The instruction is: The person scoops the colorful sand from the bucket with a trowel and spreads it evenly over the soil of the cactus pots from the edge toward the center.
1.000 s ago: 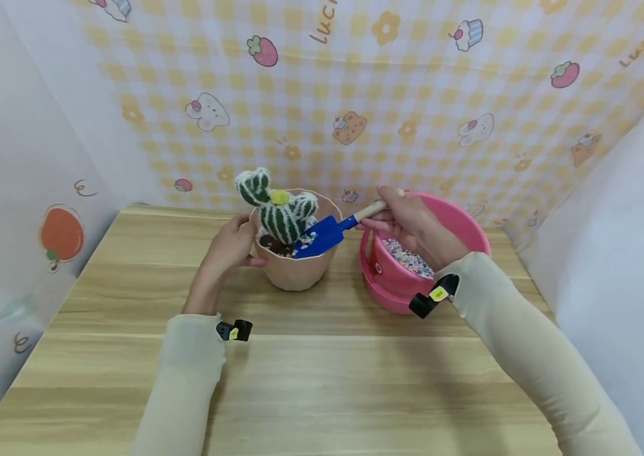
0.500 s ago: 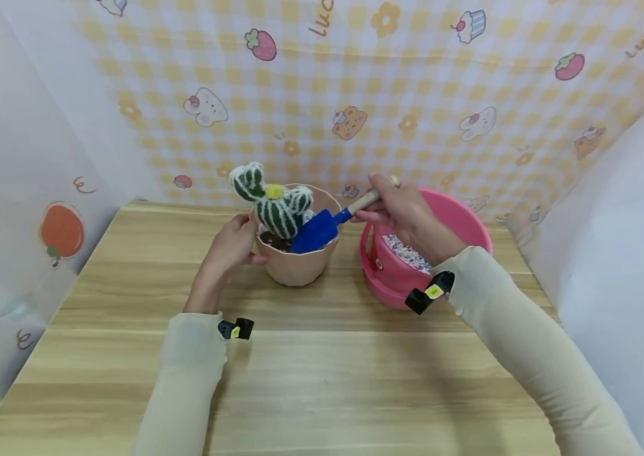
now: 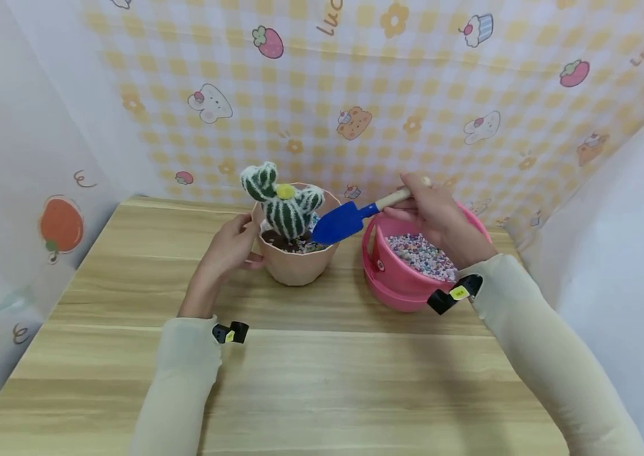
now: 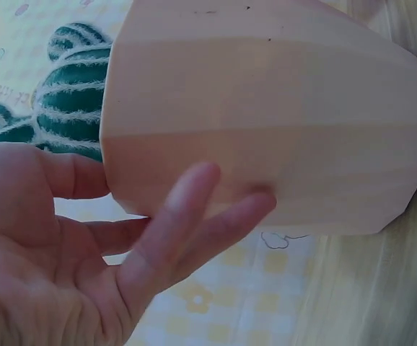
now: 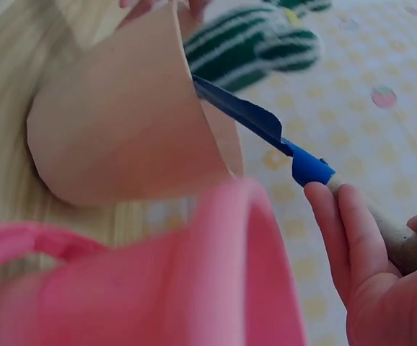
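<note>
A knitted green-and-white cactus [image 3: 286,218] with a yellow flower stands in a faceted peach flower pot [image 3: 294,269], among brown filling and small coloured beads. My left hand [image 3: 230,246] grips the pot's left rim; in the left wrist view two fingers [image 4: 187,202] stretch along the pot's outer wall. My right hand [image 3: 435,212] holds a small trowel by its pale wooden handle [image 3: 404,195]. The trowel's blue blade [image 3: 337,223] tilts down over the pot's right rim, and I see no beads on it. In the right wrist view the blade [image 5: 241,112] crosses the pot's rim.
Right of the pot stands a pink bucket [image 3: 392,288] partly filled with multicoloured beads [image 3: 424,256], its handle lowered at the left side. The wooden table [image 3: 322,380] reaches a yellow-checked cloth [image 3: 299,82] at the back. White sheets hang on both sides.
The trowel blade was tipped into the pot with beads on it; they have slid off. It has since lifted and drawn back to the right. My left hand stays on the pot.
</note>
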Demonstrator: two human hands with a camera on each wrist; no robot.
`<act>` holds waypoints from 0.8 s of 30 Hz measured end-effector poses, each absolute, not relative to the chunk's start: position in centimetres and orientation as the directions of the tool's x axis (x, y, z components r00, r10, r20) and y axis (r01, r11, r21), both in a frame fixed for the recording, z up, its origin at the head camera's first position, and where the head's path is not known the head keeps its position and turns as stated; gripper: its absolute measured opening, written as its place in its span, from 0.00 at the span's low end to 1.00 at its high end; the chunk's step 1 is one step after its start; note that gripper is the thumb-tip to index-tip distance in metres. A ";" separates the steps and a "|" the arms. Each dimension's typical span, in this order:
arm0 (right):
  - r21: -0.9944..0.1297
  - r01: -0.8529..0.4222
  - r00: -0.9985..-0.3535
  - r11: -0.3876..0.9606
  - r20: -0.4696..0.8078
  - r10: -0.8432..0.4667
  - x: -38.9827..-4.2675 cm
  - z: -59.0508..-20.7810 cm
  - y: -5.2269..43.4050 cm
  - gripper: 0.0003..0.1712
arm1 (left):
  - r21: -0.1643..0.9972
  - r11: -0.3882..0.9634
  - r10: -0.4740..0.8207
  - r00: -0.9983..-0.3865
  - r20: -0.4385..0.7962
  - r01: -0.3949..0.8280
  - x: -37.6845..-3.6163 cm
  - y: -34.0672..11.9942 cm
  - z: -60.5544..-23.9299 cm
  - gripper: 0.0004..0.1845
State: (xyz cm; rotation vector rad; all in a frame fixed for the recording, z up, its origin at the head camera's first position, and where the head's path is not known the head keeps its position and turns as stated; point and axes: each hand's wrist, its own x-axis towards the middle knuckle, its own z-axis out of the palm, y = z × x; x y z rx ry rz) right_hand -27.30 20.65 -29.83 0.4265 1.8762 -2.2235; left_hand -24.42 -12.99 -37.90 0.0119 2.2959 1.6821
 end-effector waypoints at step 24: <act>-0.933 0.183 -0.954 -0.309 -0.244 0.173 -25.8 -28.2 32.6 0.20 | 0.700 0.513 0.095 -0.843 0.529 0.497 -18.3 -5.9 -35.2 0.11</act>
